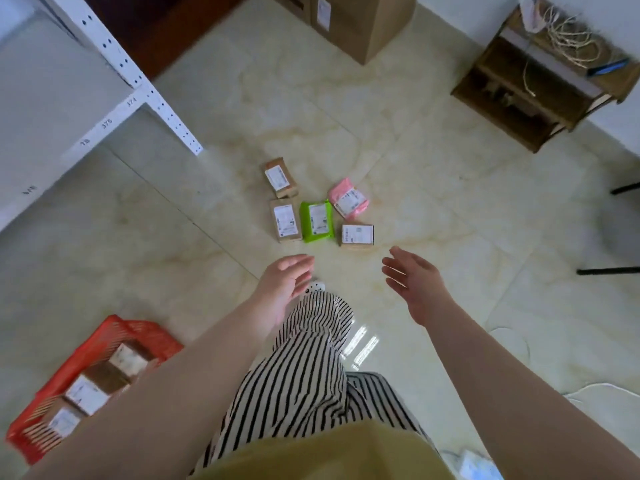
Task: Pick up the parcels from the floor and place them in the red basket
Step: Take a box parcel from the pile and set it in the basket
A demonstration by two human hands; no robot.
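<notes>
Several parcels lie in a cluster on the tiled floor ahead: two brown ones (280, 177) (285, 220), a green one (317, 221), a pink one (347, 197) and a small brown box (357, 234). My left hand (289, 277) and my right hand (412, 279) reach forward, both empty with relaxed fingers, a short way short of the parcels. The red basket (104, 341) sits on the floor at the lower left, partly behind my left forearm, and holds a few brown parcels (100, 384).
A white metal shelf rack (114, 57) stands at the left. Large cardboard boxes (360, 26) sit at the back. At the right there is a wooden stand (540, 81) with cords. Black furniture legs (609, 271) show at the right edge. My striped trousers (311, 358) fill the lower centre.
</notes>
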